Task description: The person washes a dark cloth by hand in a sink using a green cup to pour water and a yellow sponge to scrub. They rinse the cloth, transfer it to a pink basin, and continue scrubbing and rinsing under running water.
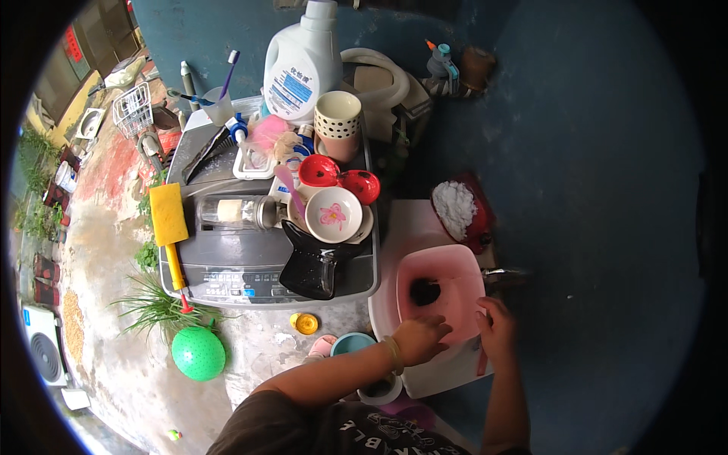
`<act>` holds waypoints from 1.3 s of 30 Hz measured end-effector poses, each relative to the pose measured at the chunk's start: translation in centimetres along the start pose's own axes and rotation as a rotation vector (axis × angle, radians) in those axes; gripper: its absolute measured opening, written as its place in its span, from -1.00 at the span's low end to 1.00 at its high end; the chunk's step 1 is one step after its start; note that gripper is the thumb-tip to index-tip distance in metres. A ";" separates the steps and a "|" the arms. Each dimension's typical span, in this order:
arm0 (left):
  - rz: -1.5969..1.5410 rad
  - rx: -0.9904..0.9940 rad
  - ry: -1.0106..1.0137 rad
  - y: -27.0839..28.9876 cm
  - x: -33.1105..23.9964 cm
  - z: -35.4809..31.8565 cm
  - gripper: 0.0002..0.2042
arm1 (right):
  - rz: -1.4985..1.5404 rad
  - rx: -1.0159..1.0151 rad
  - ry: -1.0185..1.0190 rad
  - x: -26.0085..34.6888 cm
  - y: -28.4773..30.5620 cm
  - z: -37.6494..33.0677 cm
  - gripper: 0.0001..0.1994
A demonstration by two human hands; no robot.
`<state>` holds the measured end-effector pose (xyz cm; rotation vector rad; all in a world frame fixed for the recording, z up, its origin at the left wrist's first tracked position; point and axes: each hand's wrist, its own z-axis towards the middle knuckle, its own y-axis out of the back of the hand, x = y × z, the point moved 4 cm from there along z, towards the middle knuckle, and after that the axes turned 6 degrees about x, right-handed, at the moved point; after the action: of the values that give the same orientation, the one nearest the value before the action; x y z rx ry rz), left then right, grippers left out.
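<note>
A pink plastic basin sits in a white sink at the right, with a dark round thing inside, too dim to name. My left hand, a bangle on its wrist, reaches over the basin's near side with fingers stretched out and nothing visible in them. At the basin's right rim my right hand has its fingers curled on the edge. A reddish strip shows just below that hand; whether the hand touches it is unclear.
Beyond the basin stands a red container with white crumpled stuff. A metal faucet juts from the right. At left, a washing machine carries bowls, a glass jar, cups and a white detergent bottle. A teal bucket stands below.
</note>
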<state>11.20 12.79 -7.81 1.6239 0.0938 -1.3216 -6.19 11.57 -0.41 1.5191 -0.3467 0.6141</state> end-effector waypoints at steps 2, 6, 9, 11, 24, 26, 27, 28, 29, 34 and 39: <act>-0.282 -0.064 -0.073 4.7 -3.4 0.4 -0.67 | 0.353 0.158 0.028 4.1 1.3 0.3 -0.74; -0.847 -0.119 -0.301 13.8 -9.3 -2.2 -0.61 | 0.927 0.301 0.183 10.1 5.6 -0.7 -0.68; -1.384 0.039 -0.382 15.2 -9.0 -4.5 -0.67 | 1.209 0.359 0.497 11.3 5.7 -0.2 -0.66; -0.443 0.066 -0.031 13.1 -6.5 -4.5 -0.66 | 1.163 0.293 0.257 6.6 1.4 1.1 -0.69; 0.431 -0.516 0.098 23.1 -1.2 -19.4 -0.66 | 0.183 0.202 0.484 21.7 -9.3 2.9 -0.74; 0.545 -0.598 0.202 25.7 -0.3 -21.9 -0.60 | 0.159 0.223 0.537 24.2 -10.5 3.5 -0.75; 0.592 -0.690 0.280 27.1 0.9 -23.3 -0.56 | 0.156 0.230 0.563 25.1 -11.2 3.7 -0.75; 0.668 -0.768 0.346 28.9 1.4 -24.1 -0.51 | 0.132 0.232 0.587 25.9 -11.3 4.0 -0.75; 0.717 -0.799 0.437 30.2 2.7 -25.3 -0.45 | 0.155 0.236 0.622 26.7 -11.8 4.0 -0.75; 0.688 -1.125 0.785 34.9 11.8 -31.7 -0.26 | 0.165 0.319 0.683 29.6 -14.2 2.9 -0.74; 0.437 -1.037 1.116 36.4 15.0 -32.0 -0.31 | 0.142 0.367 0.662 29.2 -14.3 0.5 -0.74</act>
<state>61.24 10.06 0.38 1.1367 0.8746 0.1504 25.52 16.49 4.67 1.5416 0.1807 1.2981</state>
